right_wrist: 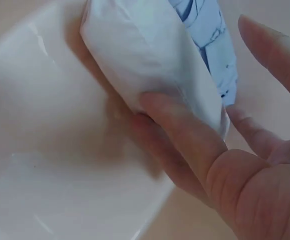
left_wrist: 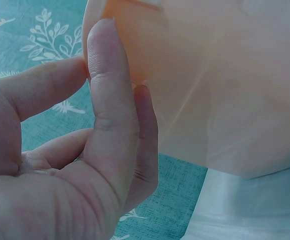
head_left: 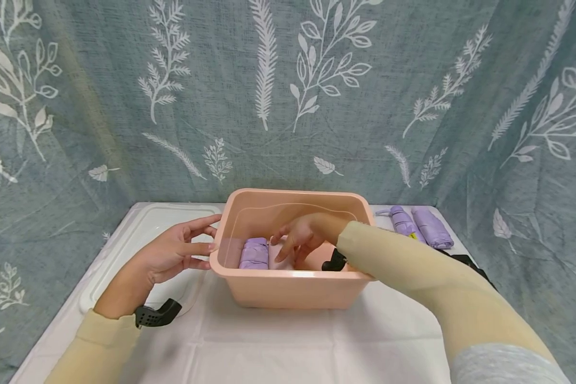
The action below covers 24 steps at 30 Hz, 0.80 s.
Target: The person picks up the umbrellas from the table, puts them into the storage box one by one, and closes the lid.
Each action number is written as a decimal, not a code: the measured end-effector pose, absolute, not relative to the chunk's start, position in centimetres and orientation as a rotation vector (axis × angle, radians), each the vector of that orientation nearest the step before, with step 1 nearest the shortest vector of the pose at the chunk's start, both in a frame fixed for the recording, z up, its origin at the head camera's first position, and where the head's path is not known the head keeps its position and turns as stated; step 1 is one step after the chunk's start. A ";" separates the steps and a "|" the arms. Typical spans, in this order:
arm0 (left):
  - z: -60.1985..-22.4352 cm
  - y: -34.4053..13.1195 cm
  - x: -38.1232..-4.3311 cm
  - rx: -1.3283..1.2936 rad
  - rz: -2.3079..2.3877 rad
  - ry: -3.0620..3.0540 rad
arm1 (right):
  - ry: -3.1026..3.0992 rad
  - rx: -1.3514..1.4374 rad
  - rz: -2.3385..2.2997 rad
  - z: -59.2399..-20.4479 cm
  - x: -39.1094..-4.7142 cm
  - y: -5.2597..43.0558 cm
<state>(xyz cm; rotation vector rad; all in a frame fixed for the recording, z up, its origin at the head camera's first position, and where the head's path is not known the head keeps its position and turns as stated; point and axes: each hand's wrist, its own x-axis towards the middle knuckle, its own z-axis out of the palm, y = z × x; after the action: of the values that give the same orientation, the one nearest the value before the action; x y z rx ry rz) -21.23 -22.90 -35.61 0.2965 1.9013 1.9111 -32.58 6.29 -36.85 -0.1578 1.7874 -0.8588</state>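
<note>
A peach plastic bin (head_left: 290,290) stands on the white-covered table. My left hand (head_left: 180,248) is at its left side, with fairly straight fingers touching the rim and outer wall; in the left wrist view the fingertips (left_wrist: 102,37) lie right at the rim. Inside the bin is my right hand (head_left: 304,237), fingers spread over a pale, smooth bundle (right_wrist: 145,55). Two of its fingers rest along the bundle's side, and the thumb stands apart from it. A rolled purple bundle (head_left: 254,255) lies beside the pale one, toward the bin's left end.
A white lid-like tray (head_left: 139,229) lies flat at the left, partly behind my left hand. Two more purple bundles, one rolled with a strap (head_left: 402,221) and one folded (head_left: 431,226), lie behind my right forearm. A black object (head_left: 465,260) shows beside them. A patterned curtain (head_left: 269,106) hangs behind.
</note>
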 end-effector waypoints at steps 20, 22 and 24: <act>-35.7 -22.9 -21.3 0.297 1.906 1.911 | 1.781 -0.114 -0.916 -36.7 -32.7 6.3; -35.6 -22.9 -21.3 0.298 1.908 1.912 | 1.768 -0.097 -0.952 -36.3 -32.6 6.5; -35.6 -22.9 -21.3 0.297 1.908 1.912 | 1.752 -0.096 -0.986 -35.8 -32.4 6.7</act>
<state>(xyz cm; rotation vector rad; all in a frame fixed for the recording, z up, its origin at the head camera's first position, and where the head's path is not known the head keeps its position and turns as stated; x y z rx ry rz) -21.26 -22.87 -35.61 0.2971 1.9122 1.9083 -32.42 6.75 -35.78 -0.0962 1.7522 -0.9858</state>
